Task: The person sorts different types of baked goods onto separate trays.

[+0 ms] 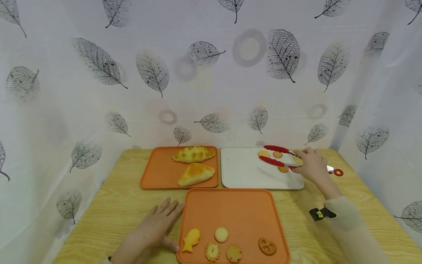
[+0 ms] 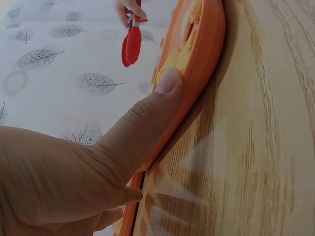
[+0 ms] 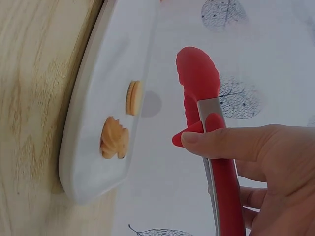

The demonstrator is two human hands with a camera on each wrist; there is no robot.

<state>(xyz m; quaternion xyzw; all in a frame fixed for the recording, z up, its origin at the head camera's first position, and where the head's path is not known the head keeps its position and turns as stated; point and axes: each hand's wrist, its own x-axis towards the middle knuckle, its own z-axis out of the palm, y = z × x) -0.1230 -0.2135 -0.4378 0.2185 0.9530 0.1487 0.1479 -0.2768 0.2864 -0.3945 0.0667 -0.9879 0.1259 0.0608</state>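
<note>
Right hand [image 1: 313, 165] wrapped round the handles of the red tongs [image 1: 277, 156], fingers curled tight on them at the far right of the bench [image 1: 108, 205]. Tong tips spread apart, nothing between them, poised over the white tray [image 1: 244, 172]. Long axis of the tongs running leftward from the hand, tips pointing across the tray. Three small biscuits there: one pale [image 1: 263, 153] just beyond the tips, one browner [image 1: 277, 154] between the two arms, a third [image 1: 282, 169] tucked under the near arm. Closest by far: the right hand. Left hand [image 1: 155, 229] flat on the bench, fingers straight, thumb pressed against the rim of the near orange tray [image 1: 230, 209], holding nothing.
</note>
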